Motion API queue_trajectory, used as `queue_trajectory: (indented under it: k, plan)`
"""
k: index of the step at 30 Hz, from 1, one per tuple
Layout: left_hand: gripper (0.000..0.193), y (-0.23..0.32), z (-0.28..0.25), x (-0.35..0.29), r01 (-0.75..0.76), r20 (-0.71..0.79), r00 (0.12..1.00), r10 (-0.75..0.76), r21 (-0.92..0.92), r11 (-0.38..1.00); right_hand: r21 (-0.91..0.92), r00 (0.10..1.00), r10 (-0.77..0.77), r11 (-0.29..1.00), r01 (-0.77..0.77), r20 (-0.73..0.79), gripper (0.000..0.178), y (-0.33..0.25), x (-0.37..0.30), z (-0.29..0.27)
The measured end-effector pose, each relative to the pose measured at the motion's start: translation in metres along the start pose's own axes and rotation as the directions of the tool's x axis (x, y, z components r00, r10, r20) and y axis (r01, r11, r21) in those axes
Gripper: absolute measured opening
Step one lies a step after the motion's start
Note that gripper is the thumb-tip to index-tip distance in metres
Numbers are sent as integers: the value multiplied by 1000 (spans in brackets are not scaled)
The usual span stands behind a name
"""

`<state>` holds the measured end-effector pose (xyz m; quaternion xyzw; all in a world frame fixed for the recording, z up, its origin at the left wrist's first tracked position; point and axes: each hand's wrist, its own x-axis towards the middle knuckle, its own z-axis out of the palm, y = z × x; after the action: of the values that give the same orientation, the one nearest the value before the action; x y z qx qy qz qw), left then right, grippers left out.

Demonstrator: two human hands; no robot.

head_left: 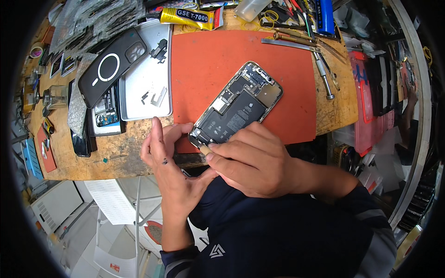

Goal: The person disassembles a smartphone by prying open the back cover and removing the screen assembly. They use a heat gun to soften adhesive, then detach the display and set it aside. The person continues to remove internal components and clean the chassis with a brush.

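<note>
An opened smartphone lies slanted on the orange mat, its black battery and circuit boards bare. My left hand is at its lower left corner. A fingertip touches the phone's side edge, the index finger points up, and the thumb reaches below the bottom end. My right hand pinches a small tan piece between thumb and fingers, against the phone's bottom edge. That piece's kind is unclear, since the fingers cover most of it. The right hand also hides the phone's lower right side.
A white metal tray with small parts stands left of the mat, a black phone case leaning over it. Behind lies a yellow glue tube. Screwdrivers and tweezers lie at the right. The wooden table's front edge is near me.
</note>
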<state>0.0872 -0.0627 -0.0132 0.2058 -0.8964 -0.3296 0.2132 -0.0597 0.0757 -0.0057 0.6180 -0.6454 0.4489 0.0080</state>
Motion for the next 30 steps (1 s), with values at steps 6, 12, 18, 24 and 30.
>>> queue_trajectory:
  k: [6, 12, 18, 24, 30]
  plan:
    - [118, 1, -1, -7, -83, -137, 988, 76, -43, 996, 83, 995, 85, 993, -81, -49, 28, -10, -3, -14]
    - [58, 8, -20, -22, -296, -189, 937, 294, 21, 955, 668, 940, 239, 662, -341, 243, 23, 0, -1, -66]
    - [55, 0, -18, -24, 6, -175, 984, -36, -171, 985, 597, 922, 337, 706, -381, 190, 28, 80, 3, -143]
    - [106, 20, 0, -5, 31, 60, 998, -37, 93, 995, 858, 854, 516, 411, -310, 61, 45, 111, 1, -142]
    - [107, -1, 17, -24, -103, -108, 989, 97, -51, 993, 640, 883, 380, 613, -462, 274, 28, 124, 7, -146]
